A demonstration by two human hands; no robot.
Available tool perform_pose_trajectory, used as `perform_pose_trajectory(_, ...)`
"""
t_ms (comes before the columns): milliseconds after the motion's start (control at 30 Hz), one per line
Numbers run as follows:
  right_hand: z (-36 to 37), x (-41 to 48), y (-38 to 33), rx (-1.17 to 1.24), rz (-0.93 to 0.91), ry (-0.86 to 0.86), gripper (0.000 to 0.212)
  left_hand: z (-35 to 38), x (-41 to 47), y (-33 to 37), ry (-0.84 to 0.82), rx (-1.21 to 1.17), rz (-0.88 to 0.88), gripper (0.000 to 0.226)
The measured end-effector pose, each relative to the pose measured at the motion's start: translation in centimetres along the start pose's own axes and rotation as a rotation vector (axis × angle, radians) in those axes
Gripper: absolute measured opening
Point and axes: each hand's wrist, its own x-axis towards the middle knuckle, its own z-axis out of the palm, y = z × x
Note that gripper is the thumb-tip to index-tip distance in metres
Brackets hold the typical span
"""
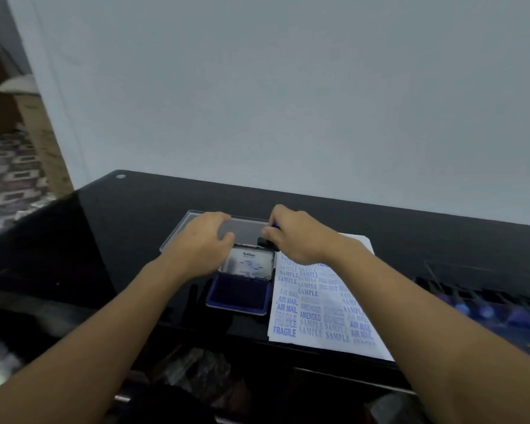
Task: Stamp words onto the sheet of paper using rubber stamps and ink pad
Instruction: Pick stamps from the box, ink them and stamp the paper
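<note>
- Black and glossy, the tabletop (120, 215) stands against a plain pale wall (288, 87).
- At the right hand's (299, 235) fingertips (266, 232) is a small stamp (268, 242). Thumb and fingers are pinched tight on it, with its dark base pointing left and a bit of blue handle showing above the knuckles.
- That stamp is held in the air just past the far right corner of the ink pad (237, 293), above the near edge of a clear plastic tray (175, 237).
- The left hand (202, 243) is arched over the same tray with its fingers bent and its thumb close to the pad's raised lid (248, 264). From where I stand I cannot tell whether it grips anything or only rests there.
- The ink pad lies open nearer the person, with its dark blue cushion facing up and its lid tipped back, a printed label on the inside.
- Just right of the pad, touching or nearly so, lies the sheet of paper (318, 301). It is crowded with blue imprints: SAMPLE, AIR MAIL, AMENDED and FRAGILE, some crisp and some faint.
- Further right sits a dark rack (487, 301) of blue-topped stamps, too blurred to count.
- Both forearms are bare and reach in from the near edge.
- Off to the left, beyond the table, a patterned floor (6, 179) shows.
</note>
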Motion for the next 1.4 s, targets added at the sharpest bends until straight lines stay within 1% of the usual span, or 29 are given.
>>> perform_pose_trajectory(133, 1.5, 0.7, -1.6, -0.008, -0.032, -0.013, 0.032, -0.1, -1.2, -2.6, 0.015, -0.019, -0.039, 0.049)
perform_pose_trajectory(233, 2.6, 0.8, -2.3, 0.008, -0.054, -0.007, 0.035, 0.6, -1.9, -4.2, 0.042, -0.011, -0.046, 0.045)
perform_pose_trajectory(333, 3.6, 0.7, -2.8, -0.014, -0.062, -0.018, 0.031, 1.6, -2.8, -5.2, 0.065, 0.020, -0.029, 0.044)
perform_pose_trajectory(467, 5.0, 0.5, -3.1, -0.011, -0.017, -0.055, 0.020, 3.1, -3.3, -6.5, 0.031, 0.086, -0.035, 0.048)
perform_pose_trajectory(600, 6.0, 0.4, -3.5, -0.021, -0.023, -0.084, 0.015, 4.1, -3.7, -7.4, 0.019, 0.135, -0.046, 0.050)
perform_pose_trajectory(733, 6.6, 0.9, -4.0, -0.047, -0.046, -0.090, 0.013, 4.9, -3.9, -8.2, -0.005, 0.148, -0.058, 0.050)
perform_pose_trajectory(867, 7.3, 1.6, -4.3, -0.083, -0.074, -0.091, 0.018, 5.3, -4.1, -8.4, 0.012, 0.183, -0.040, 0.050)
perform_pose_trajectory(1067, 8.5, 1.4, -4.8, -0.170, -0.121, -0.070, 0.013, 5.4, -4.3, -8.5, 0.026, 0.219, -0.030, 0.050)
perform_pose_trajectory(1233, 9.4, 1.4, -4.5, -0.133, -0.119, -0.033, 0.017, 5.4, -4.3, -8.6, 0.033, 0.237, -0.025, 0.050)
perform_pose_trajectory(1400, 9.7, 1.5, -4.5, -0.133, -0.110, -0.019, 0.016, 5.5, -4.3, -8.6, 0.028, 0.228, -0.030, 0.049)
